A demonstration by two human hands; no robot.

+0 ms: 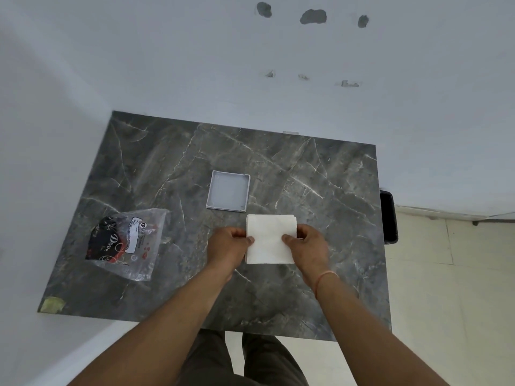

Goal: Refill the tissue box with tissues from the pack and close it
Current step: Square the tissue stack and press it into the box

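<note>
Right now the person stands at the dark grey marble-patterned table point(306, 176) with a square stack of white folded tissues point(269, 240) gripped between both hands. The left hand point(228, 247) clamps the stack's left edge, thumb on top; the right hand point(308, 245) does the same on the right edge, so the pile is pinched from both sides. I'd guess that grip is meant to keep the loose sheets squared and stop them fanning out while they are seated. Whether the body of the tissue box sits under the stack I cannot tell; the tissues hide it. Just beyond the stack lies a shallow pale grey square plastic lid point(228, 190), hollow side up, parked within reach for closing. Well off to the left rests the crumpled clear plastic tissue pack with black and red print point(125, 240), which looks flat and emptied. To my eye the filling step is under way and the closing not yet done.
</note>
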